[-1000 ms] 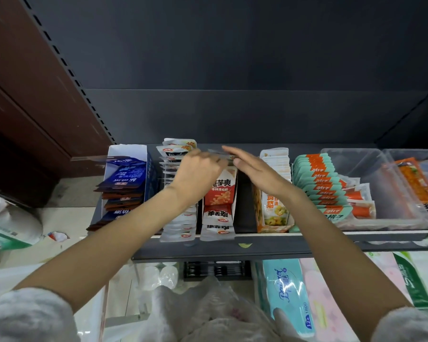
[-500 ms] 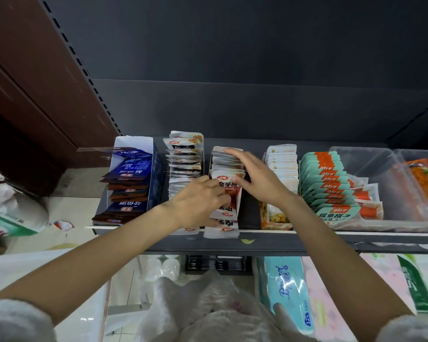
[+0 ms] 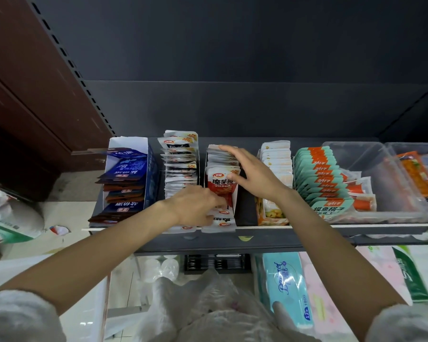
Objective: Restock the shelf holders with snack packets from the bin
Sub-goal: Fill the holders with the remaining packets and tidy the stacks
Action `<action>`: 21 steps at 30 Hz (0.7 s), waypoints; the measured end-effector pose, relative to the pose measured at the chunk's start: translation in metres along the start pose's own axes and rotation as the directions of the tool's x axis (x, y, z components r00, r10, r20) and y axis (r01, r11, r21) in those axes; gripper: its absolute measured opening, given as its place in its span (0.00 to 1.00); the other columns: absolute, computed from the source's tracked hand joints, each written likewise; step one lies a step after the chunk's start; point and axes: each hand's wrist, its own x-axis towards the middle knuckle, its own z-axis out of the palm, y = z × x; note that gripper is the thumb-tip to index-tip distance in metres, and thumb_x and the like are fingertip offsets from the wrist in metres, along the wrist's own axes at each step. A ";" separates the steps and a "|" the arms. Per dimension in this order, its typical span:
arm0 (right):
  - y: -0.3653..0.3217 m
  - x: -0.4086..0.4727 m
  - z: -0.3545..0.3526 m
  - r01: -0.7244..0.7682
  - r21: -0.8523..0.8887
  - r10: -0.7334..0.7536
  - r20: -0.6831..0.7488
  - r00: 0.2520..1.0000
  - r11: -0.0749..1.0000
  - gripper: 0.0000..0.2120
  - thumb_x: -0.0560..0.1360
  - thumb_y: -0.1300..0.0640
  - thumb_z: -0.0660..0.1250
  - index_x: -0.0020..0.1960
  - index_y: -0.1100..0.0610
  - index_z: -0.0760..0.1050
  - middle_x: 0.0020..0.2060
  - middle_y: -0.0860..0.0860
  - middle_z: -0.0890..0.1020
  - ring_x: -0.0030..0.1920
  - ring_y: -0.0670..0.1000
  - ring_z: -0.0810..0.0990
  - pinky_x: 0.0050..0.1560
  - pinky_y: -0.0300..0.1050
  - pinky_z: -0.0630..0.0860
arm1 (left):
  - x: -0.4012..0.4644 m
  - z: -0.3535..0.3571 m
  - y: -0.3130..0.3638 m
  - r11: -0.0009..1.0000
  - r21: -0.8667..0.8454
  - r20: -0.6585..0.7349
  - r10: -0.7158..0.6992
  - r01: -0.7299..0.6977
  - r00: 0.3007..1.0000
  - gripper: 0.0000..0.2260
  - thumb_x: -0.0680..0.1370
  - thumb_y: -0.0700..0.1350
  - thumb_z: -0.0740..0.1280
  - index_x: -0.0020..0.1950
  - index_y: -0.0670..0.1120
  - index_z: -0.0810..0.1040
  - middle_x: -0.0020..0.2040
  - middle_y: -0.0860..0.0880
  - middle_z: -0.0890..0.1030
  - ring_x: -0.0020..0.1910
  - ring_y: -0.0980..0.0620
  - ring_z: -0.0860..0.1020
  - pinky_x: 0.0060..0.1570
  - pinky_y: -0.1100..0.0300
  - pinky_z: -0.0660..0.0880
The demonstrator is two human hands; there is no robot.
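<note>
As the hands have dropped from above the row onto it | left hand (image 3: pixel 195 208) pinches front red packets (image 3: pixel 221 183) — right hand (image 3: pixel 250 174), fingers spread, presses stack back in holder (image 3: pixel 238 193) | packets seated — next refill due

Fuzzy white sleeves (image 3: pixel 17 314) pushed up both forearms; hands bare, no rings.

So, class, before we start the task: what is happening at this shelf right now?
A person is restocking a shop shelf with snack packets. Both hands are at the row of red and white packets in the middle holder. The right hand lies with straight fingers over the back of the row, steadying it. The left hand works at the front packets, fingers curled among them. The neighbouring rows of packets stand untouched.
</note>
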 end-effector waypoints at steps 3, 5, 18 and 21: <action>-0.001 0.000 0.000 -0.003 0.001 0.003 -0.001 1.000 1.000 0.32 0.78 0.56 0.66 0.74 0.40 0.54 0.72 0.45 0.64 0.71 0.46 0.63 0.66 0.46 0.68 | -0.002 -0.002 -0.009 1.000 -0.028 0.073 0.005 -0.003 0.997 0.19 0.77 0.48 0.66 0.69 0.50 0.71 0.60 0.49 0.79 0.56 0.49 0.78 0.54 0.51 0.75; -0.001 0.000 0.001 -0.003 -0.003 0.003 -0.002 1.000 1.000 0.32 0.78 0.57 0.66 0.74 0.40 0.54 0.72 0.45 0.64 0.71 0.47 0.64 0.66 0.46 0.68 | 0.000 -0.003 -0.005 0.993 0.118 0.093 0.003 -0.014 0.996 0.16 0.78 0.47 0.64 0.65 0.48 0.73 0.54 0.47 0.81 0.51 0.46 0.79 0.49 0.51 0.76; -0.002 0.000 0.001 -0.010 -0.007 0.010 -0.005 1.000 1.000 0.32 0.77 0.57 0.66 0.74 0.41 0.54 0.72 0.46 0.64 0.71 0.47 0.65 0.66 0.47 0.69 | -0.019 -0.014 0.007 1.000 -0.005 -0.240 0.015 -0.017 0.971 0.09 0.80 0.49 0.60 0.56 0.49 0.78 0.51 0.52 0.81 0.46 0.50 0.80 0.44 0.53 0.76; -0.002 0.000 0.001 -0.014 0.002 0.014 0.002 1.000 1.000 0.32 0.77 0.56 0.66 0.74 0.41 0.54 0.72 0.46 0.64 0.71 0.47 0.65 0.66 0.47 0.69 | -0.027 -0.012 0.017 0.999 -0.040 -0.016 0.014 -0.015 1.000 0.23 0.76 0.63 0.62 0.65 0.51 0.73 0.58 0.53 0.77 0.54 0.53 0.77 0.49 0.57 0.74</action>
